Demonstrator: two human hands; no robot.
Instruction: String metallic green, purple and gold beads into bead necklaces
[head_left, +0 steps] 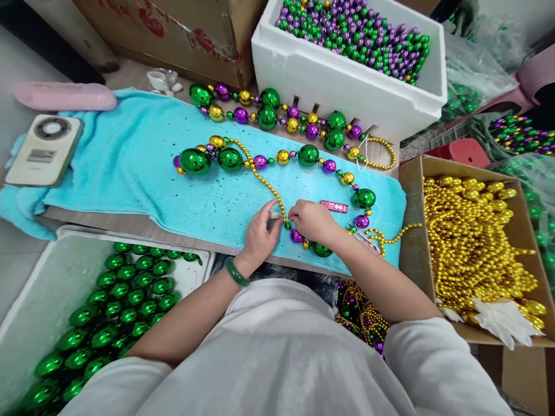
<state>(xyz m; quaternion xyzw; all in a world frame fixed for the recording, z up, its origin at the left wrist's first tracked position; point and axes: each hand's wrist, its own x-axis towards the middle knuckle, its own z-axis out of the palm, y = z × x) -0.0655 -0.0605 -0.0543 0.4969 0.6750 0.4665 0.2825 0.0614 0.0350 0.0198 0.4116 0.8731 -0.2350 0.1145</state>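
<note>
At the lower left of the frame, green beads (128, 296) are kept in a white tub (56, 260), probably to stop them rolling. The bead strand (308, 155) is laid in a loop on the turquoise towel (143, 150) at centre, likely for cushioning. Near the middle, it is pinched by the left hand (260, 234), forefinger raised; just beside, it is gripped by the right hand (313, 221), fingertips pressed together, seemingly to steady the join. At right, gold strands (472, 248) are boxed, apparently within reach.
</note>
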